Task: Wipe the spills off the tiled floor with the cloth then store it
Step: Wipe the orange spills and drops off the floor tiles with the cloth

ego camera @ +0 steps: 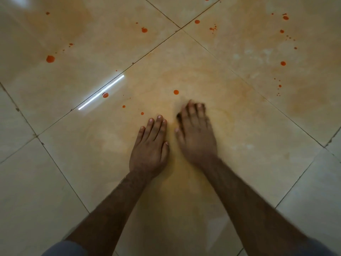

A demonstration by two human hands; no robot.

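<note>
Spills (pixel 176 92) were red drops on the tiled floor (pixel 249 126), the closest just past the blurry right hand (pixel 195 133), nearer it than the flat, empty left hand (pixel 150 145); I could see no cloth.

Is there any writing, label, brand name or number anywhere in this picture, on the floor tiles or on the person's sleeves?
None. The tiled floor bears only orange-red drops and smears, plus a bright streak of reflected light; no lettering or marks. The left hand and right hand carry nothing printed, and the grey sleeve shows no label.
</note>
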